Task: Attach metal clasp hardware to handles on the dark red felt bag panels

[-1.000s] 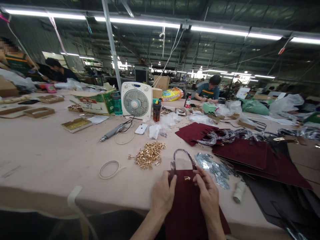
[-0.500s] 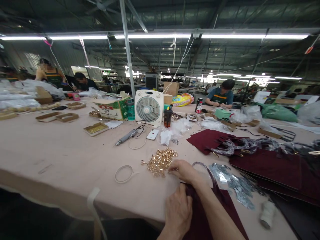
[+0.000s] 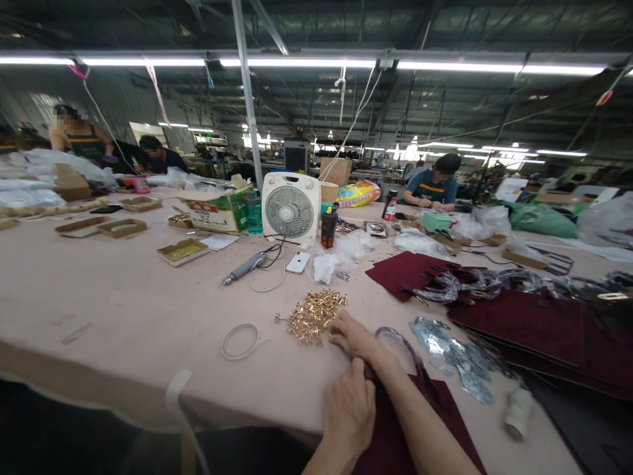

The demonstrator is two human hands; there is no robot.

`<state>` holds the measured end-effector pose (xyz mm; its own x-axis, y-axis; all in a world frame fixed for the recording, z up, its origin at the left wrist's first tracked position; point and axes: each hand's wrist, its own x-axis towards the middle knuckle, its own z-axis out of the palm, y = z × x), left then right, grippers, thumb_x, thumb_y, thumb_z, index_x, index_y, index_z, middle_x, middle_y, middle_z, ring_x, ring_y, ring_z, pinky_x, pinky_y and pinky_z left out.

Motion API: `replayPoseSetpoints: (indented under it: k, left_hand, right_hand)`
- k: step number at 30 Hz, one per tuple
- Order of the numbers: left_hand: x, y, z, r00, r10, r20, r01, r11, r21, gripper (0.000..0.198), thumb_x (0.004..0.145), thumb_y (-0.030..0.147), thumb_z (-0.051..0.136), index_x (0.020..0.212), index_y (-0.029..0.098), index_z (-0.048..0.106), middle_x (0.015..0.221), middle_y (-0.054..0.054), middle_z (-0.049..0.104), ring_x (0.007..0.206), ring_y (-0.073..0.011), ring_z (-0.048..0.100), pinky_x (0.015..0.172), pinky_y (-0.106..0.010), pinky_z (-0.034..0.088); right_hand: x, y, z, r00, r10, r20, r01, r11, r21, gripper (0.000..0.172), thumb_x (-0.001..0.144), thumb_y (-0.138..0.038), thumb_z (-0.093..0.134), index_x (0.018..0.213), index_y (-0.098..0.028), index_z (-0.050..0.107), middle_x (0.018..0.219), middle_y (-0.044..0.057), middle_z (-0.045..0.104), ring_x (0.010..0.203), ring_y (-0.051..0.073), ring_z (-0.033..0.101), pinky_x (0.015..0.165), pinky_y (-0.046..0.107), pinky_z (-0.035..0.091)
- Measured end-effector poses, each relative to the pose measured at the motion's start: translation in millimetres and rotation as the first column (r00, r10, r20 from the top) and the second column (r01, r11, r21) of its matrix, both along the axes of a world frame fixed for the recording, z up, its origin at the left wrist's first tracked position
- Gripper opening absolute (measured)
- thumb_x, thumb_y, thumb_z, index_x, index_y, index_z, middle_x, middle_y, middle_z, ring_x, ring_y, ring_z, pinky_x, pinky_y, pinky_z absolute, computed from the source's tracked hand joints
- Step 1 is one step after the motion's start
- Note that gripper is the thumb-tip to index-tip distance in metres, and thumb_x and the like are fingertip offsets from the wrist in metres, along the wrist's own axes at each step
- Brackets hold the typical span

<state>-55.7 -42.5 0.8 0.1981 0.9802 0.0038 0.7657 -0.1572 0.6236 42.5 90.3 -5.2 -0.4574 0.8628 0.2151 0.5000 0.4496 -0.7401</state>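
My left hand [image 3: 349, 404] is closed around the upper edge of a maroon bag panel [image 3: 445, 422] at the table's front. A dark rolled handle [image 3: 403, 340] in clear wrap arches up from this panel. Just above, my right hand [image 3: 352, 335] reaches across, its wrist passing over the left hand's knuckles. Its curled fingertips are at the right edge of a pile of small gold metal fittings [image 3: 314, 315]. What lies between those fingertips is hidden. Flat silvery metal pieces [image 3: 452, 356] are scattered to the right of the handle.
A coil of pale tape [image 3: 240, 342] lies left of the fittings. Behind stand a grey electric screwdriver [image 3: 246, 267], a phone [image 3: 299, 262], a box fan [image 3: 291, 210] and a dark bottle [image 3: 328, 227]. Stacked maroon panels [image 3: 524, 323] and a thread spool [image 3: 519, 412] are at right. Co-workers sit farther back.
The whole view has shifted slightly left and up. My right hand stays at the edge of the gold pile, and my left hand keeps its hold on the panel.
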Motion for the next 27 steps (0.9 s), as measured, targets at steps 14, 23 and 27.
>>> replayPoseSetpoints:
  k: [14,23,27]
  left_hand:
    - [0,1,2.8,0.999,0.009,-0.054,-0.008,1.0,0.01,0.026,0.101,0.02,0.036,0.114,0.026,0.058,0.098,-0.004,0.077,0.087,-0.0252,0.071,0.074,-0.03,0.04]
    - [-7,12,-9.0,0.871,0.186,0.454,-0.182,0.982,-0.053,0.029,0.106,0.036,0.034,0.127,0.027,0.053,0.113,-0.006,0.076,0.101,-0.0267,0.071,0.084,-0.033,0.046]
    - [-7,19,-13.7,0.745,0.229,0.627,-0.242,0.968,-0.066,0.043,0.105,0.041,0.039,0.143,0.021,0.047,0.139,-0.013,0.067,0.125,-0.028,0.064,0.104,-0.039,0.045]
  right_hand:
    - [17,10,6.4,0.513,-0.388,-0.765,0.241,0.921,-0.306,0.043,0.069,-0.053,0.089,0.096,-0.021,0.077,0.095,0.003,0.076,0.081,0.016,0.068,0.082,0.033,0.059]
    - [41,-34,63.3,0.169,-0.376,-0.911,0.26,0.909,-0.327,0.043,0.068,-0.035,0.097,0.103,-0.024,0.076,0.108,0.002,0.076,0.085,0.01,0.068,0.073,0.018,0.058]
    - [43,-77,60.5,0.194,-0.378,-0.905,0.292,0.903,-0.314,0.035,0.079,-0.039,0.09,0.109,-0.026,0.078,0.107,0.003,0.074,0.083,0.01,0.066,0.072,0.018,0.058]
